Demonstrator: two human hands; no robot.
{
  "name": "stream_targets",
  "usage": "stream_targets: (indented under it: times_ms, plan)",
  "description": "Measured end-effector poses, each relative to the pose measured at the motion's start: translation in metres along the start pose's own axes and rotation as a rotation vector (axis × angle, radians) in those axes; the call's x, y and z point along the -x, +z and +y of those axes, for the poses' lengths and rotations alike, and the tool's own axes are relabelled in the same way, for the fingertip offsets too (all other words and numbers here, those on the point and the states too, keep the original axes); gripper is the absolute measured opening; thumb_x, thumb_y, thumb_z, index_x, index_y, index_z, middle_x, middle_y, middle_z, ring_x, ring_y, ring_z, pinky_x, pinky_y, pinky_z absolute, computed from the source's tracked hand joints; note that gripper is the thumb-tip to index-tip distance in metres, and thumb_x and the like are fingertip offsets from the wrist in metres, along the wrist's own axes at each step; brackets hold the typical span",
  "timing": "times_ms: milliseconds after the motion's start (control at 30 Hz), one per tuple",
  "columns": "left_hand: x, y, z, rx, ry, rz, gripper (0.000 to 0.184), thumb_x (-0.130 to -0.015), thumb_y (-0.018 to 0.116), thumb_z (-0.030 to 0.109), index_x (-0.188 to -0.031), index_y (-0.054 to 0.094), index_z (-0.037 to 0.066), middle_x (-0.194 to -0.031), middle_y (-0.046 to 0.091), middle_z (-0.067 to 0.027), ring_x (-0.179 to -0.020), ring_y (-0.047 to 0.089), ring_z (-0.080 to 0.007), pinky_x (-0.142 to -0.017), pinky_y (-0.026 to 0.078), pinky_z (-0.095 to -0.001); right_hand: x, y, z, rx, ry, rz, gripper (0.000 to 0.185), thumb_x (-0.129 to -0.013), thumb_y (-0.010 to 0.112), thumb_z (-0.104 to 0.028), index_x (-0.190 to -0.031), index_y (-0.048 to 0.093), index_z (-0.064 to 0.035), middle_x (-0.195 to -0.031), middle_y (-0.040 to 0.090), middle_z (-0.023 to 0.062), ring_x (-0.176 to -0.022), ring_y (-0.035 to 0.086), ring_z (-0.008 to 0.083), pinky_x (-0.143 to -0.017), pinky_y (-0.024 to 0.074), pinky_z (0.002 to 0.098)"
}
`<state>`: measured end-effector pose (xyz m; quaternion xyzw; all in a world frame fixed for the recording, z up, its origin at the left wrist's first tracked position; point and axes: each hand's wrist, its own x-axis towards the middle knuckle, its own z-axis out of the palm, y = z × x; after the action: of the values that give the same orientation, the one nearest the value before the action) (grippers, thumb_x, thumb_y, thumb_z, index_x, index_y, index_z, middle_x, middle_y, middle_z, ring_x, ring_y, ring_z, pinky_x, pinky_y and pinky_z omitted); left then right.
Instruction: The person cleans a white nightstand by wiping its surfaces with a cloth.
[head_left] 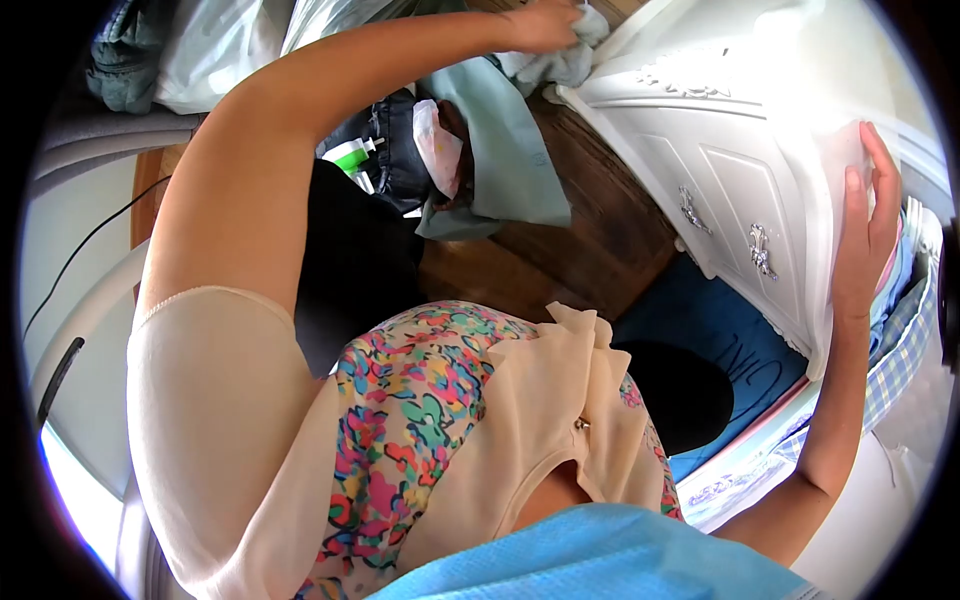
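My left hand [545, 26] reaches far forward at the top of the view, its fingers closed round a pale grey cloth [562, 66] beside the corner of a white cabinet [685, 135]. The cabinet has carved trim and ornate silver handles. On the right, my right hand [868, 225] lies against the cabinet's far right edge with its fingers stretched out, holding nothing. Part of the cabinet's top is washed out by glare.
A grey-green bag [510, 150] and a black bag [395, 150] with a green-and-white bottle [352, 158] lie on the dark wooden floor [610, 215]. White plastic bags [225, 55] stand at top left. A checked fabric bin [900, 385] with folded clothes and a blue mat [690, 330] flank the cabinet.
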<state>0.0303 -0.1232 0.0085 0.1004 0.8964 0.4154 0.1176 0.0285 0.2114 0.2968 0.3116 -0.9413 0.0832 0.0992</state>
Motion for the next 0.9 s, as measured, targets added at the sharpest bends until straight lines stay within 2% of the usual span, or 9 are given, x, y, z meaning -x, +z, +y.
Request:
stream_targets:
  times_ms: [67, 133, 467, 500, 533, 600, 700, 800, 900]
  plan:
    - [-0.012, 0.042, -0.019, -0.293, 0.139, -0.082, 0.05, -0.087, 0.057, 0.027, -0.129, 0.056, 0.0, -0.116, 0.063, -0.0241, -0.107, 0.062, -0.0368, -0.095, 0.049, -0.0423, 0.001, 0.0, 0.0, -0.007, 0.0, 0.004, 0.051, -0.094, 0.051, -0.044, -0.138, 0.058, -0.0185, -0.145, 0.053, 0.0129, -0.133, 0.05, 0.029, -0.112, 0.0391, 0.0446]
    - [0.005, 0.057, -0.007, -0.145, 0.101, 0.098, 0.048, -0.087, 0.056, 0.026, -0.127, 0.055, -0.001, -0.123, 0.058, -0.0227, -0.113, 0.057, -0.0391, -0.099, 0.047, -0.0431, 0.001, 0.001, 0.0, -0.019, 0.001, 0.006, 0.051, -0.094, 0.051, -0.044, -0.138, 0.058, -0.019, -0.145, 0.053, 0.0129, -0.132, 0.05, 0.0289, -0.112, 0.0397, 0.0446]
    - [0.044, 0.02, -0.026, -0.181, 0.054, -0.368, 0.04, -0.08, 0.063, 0.021, -0.116, 0.063, 0.003, -0.108, 0.064, -0.0205, -0.105, 0.061, -0.0394, -0.094, 0.05, -0.0452, 0.002, 0.003, -0.004, -0.047, 0.064, 0.017, 0.051, -0.094, 0.051, -0.046, -0.138, 0.058, -0.0212, -0.144, 0.055, 0.0124, -0.131, 0.053, 0.0291, -0.108, 0.0438, 0.0475]
    - [0.029, 0.013, -0.019, -0.143, -0.168, -0.38, 0.039, -0.081, 0.062, 0.02, -0.115, 0.064, 0.002, -0.113, 0.064, -0.0218, -0.108, 0.061, -0.0394, -0.093, 0.05, -0.0439, 0.003, 0.003, -0.004, -0.045, 0.081, 0.012, 0.052, -0.094, 0.051, -0.047, -0.138, 0.058, -0.0213, -0.144, 0.055, 0.0124, -0.13, 0.053, 0.0291, -0.108, 0.0444, 0.0482]
    - [0.014, 0.019, -0.024, -0.138, -0.17, -0.384, 0.039, -0.081, 0.062, 0.02, -0.115, 0.064, 0.002, -0.113, 0.064, -0.0218, -0.108, 0.061, -0.0394, -0.093, 0.05, -0.0439, 0.004, 0.004, -0.004, -0.046, 0.082, 0.005, 0.052, -0.094, 0.051, -0.047, -0.138, 0.058, -0.0213, -0.144, 0.055, 0.0124, -0.13, 0.053, 0.0291, -0.108, 0.0444, 0.0482]
    - [-0.012, 0.032, -0.035, 0.113, 0.037, -0.07, 0.037, -0.081, 0.059, 0.024, -0.109, 0.063, -0.001, -0.102, 0.068, -0.0245, -0.101, 0.066, -0.0379, -0.091, 0.052, -0.0447, 0.002, 0.003, -0.004, -0.056, 0.088, 0.002, 0.052, -0.094, 0.051, -0.047, -0.139, 0.057, -0.0212, -0.143, 0.055, 0.0123, -0.129, 0.054, 0.0296, -0.107, 0.0457, 0.0487]
    - [-0.018, 0.077, -0.036, -0.164, 0.107, 0.03, 0.042, -0.083, 0.06, 0.026, -0.113, 0.06, -0.002, -0.112, 0.063, -0.0242, -0.107, 0.063, -0.0384, -0.094, 0.051, -0.0437, 0.0, 0.002, -0.003, -0.029, 0.076, 0.004, 0.052, -0.094, 0.051, -0.047, -0.139, 0.057, -0.0215, -0.143, 0.055, 0.0122, -0.129, 0.055, 0.03, -0.105, 0.0467, 0.0487]
    - [0.02, 0.046, 0.012, -0.237, 0.038, -0.03, 0.045, -0.084, 0.061, 0.028, -0.118, 0.058, -0.002, -0.119, 0.057, -0.0229, -0.111, 0.06, -0.0387, -0.096, 0.049, -0.0433, -0.001, 0.002, 0.001, -0.008, 0.069, -0.014, 0.053, -0.094, 0.05, -0.047, -0.14, 0.056, -0.0214, -0.143, 0.055, 0.012, -0.13, 0.054, 0.0303, -0.106, 0.0466, 0.049]
    - [0.052, 0.049, 0.006, -0.227, 0.112, 0.03, 0.035, -0.079, 0.063, 0.019, -0.109, 0.067, 0.002, -0.111, 0.067, -0.0217, -0.103, 0.064, -0.0375, -0.091, 0.052, -0.043, 0.002, 0.002, -0.01, -0.068, 0.164, -0.029, 0.052, -0.095, 0.048, -0.046, -0.14, 0.056, -0.0214, -0.144, 0.054, 0.012, -0.131, 0.054, 0.0307, -0.108, 0.0442, 0.0492]
